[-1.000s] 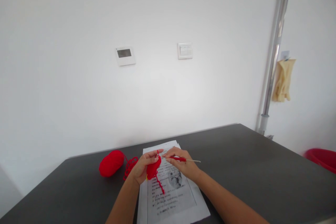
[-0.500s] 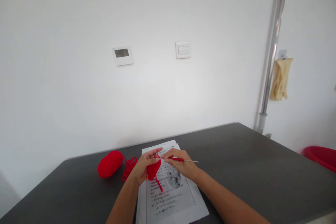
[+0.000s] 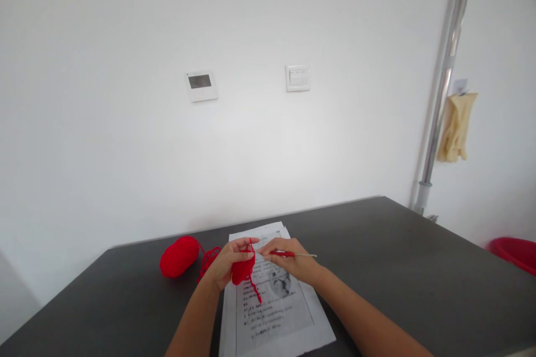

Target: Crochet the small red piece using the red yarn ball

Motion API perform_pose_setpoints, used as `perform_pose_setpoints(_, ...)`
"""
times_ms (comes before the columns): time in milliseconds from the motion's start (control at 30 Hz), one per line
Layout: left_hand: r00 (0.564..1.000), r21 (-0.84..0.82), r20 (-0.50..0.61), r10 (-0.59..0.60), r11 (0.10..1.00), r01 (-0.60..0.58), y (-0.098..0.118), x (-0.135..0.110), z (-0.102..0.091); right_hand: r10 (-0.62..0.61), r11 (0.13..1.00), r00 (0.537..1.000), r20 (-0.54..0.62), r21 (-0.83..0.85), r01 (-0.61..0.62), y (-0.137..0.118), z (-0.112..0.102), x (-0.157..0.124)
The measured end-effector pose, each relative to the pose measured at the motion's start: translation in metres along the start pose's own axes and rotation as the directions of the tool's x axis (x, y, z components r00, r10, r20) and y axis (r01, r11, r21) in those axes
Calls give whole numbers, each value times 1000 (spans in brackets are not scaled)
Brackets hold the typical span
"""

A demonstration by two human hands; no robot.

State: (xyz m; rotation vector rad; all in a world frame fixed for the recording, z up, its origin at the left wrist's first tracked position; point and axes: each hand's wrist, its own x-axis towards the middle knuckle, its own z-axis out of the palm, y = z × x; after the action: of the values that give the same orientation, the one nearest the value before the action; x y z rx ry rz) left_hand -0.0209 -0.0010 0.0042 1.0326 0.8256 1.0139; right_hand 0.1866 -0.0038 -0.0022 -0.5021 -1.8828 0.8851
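Note:
My left hand (image 3: 228, 261) pinches a small piece of red crochet work (image 3: 242, 270), with a strand of yarn running over the forefinger. A short red tail hangs from the piece above the printed paper. In my right hand (image 3: 295, 261) is a crochet hook (image 3: 285, 254) with a red handle; one thin metal end points right, and its other tip meets the work by my left fingers. Left of my hands lies a ball of red yarn (image 3: 179, 257), joined to loose red loops (image 3: 208, 259) partly behind my left wrist.
Printed sheets (image 3: 293, 332) lie under my hands on the dark table (image 3: 385, 268). The white wall behind carries a small screen panel (image 3: 201, 86) and a light switch (image 3: 297, 78). At right are a metal pole (image 3: 439, 106), hanging yellowish gloves (image 3: 458, 127) and a red basin (image 3: 513, 251).
The camera view has shifted slightly, so the wall fittings and table appear farther right. My hands keep nearly the same pose, and the crochet piece has tilted a little in my left hand.

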Motion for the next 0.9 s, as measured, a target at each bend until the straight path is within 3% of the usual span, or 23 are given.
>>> perform_pose_setpoints(133,999,-4,29,-18,1000,18,-1,0,-5,48,998,997,-59,36,-46,1,5,1)
perform_pose_setpoints(433,992,-25,118,-47,998,51,-10,7,-18,45,995,997,65,86,-51,-8,-2,1)
perform_pose_setpoints(700,984,-24,174,-34,999,38,-12,7,-21,141,944,989,41,295,-146,-5,1,2)
perform_pose_setpoints(900,985,-19,165,-38,999,42,-12,6,-20,219,850,972,83,472,-232,-5,3,3)
